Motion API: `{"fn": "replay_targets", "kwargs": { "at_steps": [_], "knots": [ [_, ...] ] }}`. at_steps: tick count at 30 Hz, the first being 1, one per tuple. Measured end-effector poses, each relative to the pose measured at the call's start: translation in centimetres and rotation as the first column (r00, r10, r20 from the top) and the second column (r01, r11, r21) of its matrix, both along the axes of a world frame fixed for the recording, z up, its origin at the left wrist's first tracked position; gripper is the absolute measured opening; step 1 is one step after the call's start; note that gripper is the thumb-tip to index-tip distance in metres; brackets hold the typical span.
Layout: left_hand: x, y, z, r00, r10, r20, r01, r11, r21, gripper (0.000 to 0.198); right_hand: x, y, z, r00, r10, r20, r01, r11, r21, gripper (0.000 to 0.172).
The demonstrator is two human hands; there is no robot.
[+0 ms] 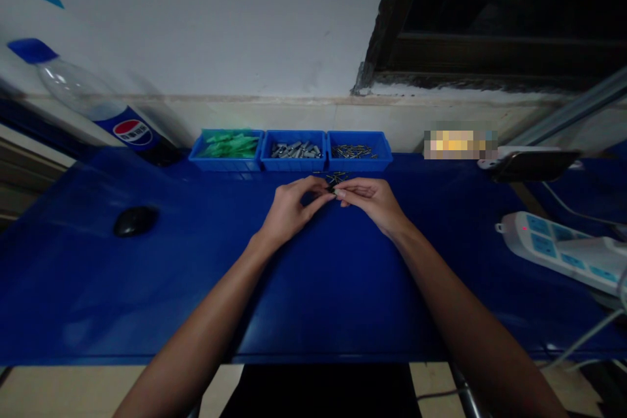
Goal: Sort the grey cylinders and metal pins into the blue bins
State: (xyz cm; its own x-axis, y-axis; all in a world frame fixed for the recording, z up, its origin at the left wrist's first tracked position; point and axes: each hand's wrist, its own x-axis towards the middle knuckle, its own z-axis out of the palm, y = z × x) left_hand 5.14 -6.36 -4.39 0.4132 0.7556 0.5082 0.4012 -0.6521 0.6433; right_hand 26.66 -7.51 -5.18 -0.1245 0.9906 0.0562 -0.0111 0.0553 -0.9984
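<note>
Left hand (289, 210) and right hand (371, 200) pinching one small part (332, 189) — trays (292, 164) just beyond, broad table (343, 300) nearer

One head-worn camera is looking forward and down along the blue counter (147, 287), facing the white wall (220, 26) behind it, framing the left hand (289, 209) and right hand (372, 202) at close range, mid-picture.

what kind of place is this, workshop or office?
Probably a small hand-assembly bench. Three blue bins along the wall hold green plastic pieces, grey metal parts and small dark fasteners. The left hand and right hand pinch a small dark part over the blue table, with a power strip alongside.
</note>
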Motion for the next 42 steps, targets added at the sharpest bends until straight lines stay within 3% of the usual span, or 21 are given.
{"fn": "replay_targets", "kwargs": {
  "at_steps": [3, 5, 9, 16, 25, 37, 42],
  "knots": [
    [-0.1, 0.5, -0.3, 0.979, 0.078, -0.188, -0.059, 0.993, 0.106, 0.023, 0.2, 0.7, 0.0, 0.987, -0.158, -0.005, 0.158, 0.987, 0.040, 0.027],
    [-0.2, 0.8, -0.7, 0.944, 0.064, -0.324, -0.016, 0.989, 0.149, 0.027, 0.3, 1.3, 0.1, 0.967, -0.252, -0.041, 0.255, 0.962, 0.102, 0.033],
    [-0.1, 1.1, -1.6, 0.900, 0.021, -0.435, 0.043, 0.990, 0.136, 0.025, 0.6, 1.6, -0.2, 0.961, -0.261, -0.094, 0.274, 0.948, 0.162, 0.050],
    [-0.1, 1.3, -2.0, 0.933, -0.012, -0.361, 0.037, 0.997, 0.063, 0.015, 0.7, 1.0, -0.7, 0.966, -0.255, -0.036, 0.258, 0.959, 0.114, 0.036],
    [-0.2, 1.4, -2.3, 0.982, -0.034, -0.186, 0.021, 0.997, -0.071, 0.010, 0.4, 0.7, -0.8, 0.972, -0.235, -0.023, 0.236, 0.967, 0.093, 0.036],
    [-0.4, 1.2, -2.0, 0.979, -0.024, -0.203, 0.003, 0.995, -0.103, 0.022, 0.3, 0.6, -0.7, 0.975, -0.224, -0.009, 0.224, 0.971, 0.080, 0.037],
    [-0.4, 1.4, -2.4, 0.978, -0.013, -0.208, 0.000, 0.998, -0.058, 0.017, 0.3, 0.6, -0.8, 0.973, -0.230, 0.005, 0.228, 0.969, 0.097, 0.036]
  ]
}}
